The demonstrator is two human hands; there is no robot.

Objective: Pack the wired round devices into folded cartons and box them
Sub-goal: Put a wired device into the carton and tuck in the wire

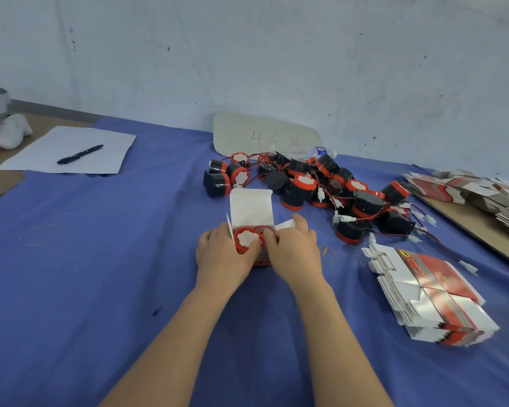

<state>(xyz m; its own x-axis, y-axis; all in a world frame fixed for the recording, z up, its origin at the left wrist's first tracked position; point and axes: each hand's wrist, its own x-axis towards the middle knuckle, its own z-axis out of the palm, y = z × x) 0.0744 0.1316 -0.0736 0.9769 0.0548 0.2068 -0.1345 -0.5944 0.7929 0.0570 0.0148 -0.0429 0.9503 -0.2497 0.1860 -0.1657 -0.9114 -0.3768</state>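
Text survey from my remote station, head view only.

1. Cardboard panel [265, 133], leaning on the wall at the far edge of the table [100, 259]: handwritten in red, the figures "46", followed by a third mark I cannot make out.
2. Stack of flat cartons [423, 292] at the right: a round yellow emblem [405, 254] sits on the red print of the top one. Its contents and the fine lines beside it are too blurred to read.
3. Bottle [315, 152] lying behind the panel's right end: blue label, lettering illegible.
4. Open carton [251, 207] at centre: plain white inside faces me, and the red print low on its front is unreadable.
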